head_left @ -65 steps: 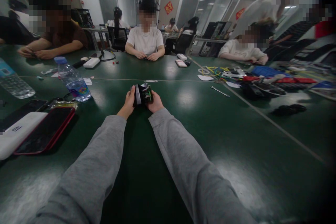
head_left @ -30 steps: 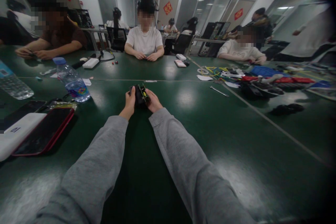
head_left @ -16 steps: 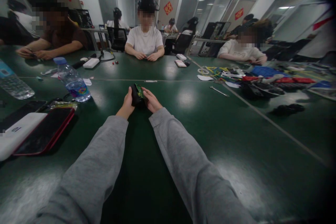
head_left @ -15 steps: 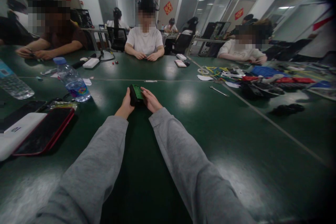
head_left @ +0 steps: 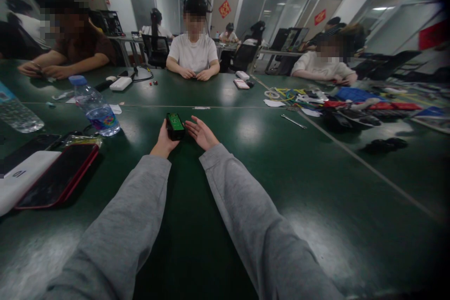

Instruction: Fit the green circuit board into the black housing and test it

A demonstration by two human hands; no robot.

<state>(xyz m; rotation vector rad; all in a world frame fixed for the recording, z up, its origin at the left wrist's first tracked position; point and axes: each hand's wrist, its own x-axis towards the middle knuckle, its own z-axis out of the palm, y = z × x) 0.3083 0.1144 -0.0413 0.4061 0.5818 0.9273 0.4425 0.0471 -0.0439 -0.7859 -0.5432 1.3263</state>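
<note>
A small black box-shaped device point(head_left: 176, 134), with a green circuit board on its upper face, is gripped in my left hand point(head_left: 164, 141). The device is tilted so its green face shows, above the dark green table point(head_left: 239, 168). My left fingers wrap its left side and underside, so part of it is hidden. Just to the right of the device, my right hand point(head_left: 202, 134) is open with the palm turned toward it and the fingers stretched out. A narrow gap seems to lie between those fingertips and the device.
On the left are a water bottle point(head_left: 96, 110), a second bottle point(head_left: 19, 110), a red-edged phone point(head_left: 59, 176) and a white power bank point(head_left: 24, 176). A wrench point(head_left: 293, 121) lies at right, before a pile of cables and tools point(head_left: 351, 105). Several people sit around.
The device has turned in my left hand and moved slightly left, so its green board shows more fully. My right hand has come off it and its fingers have opened.
</note>
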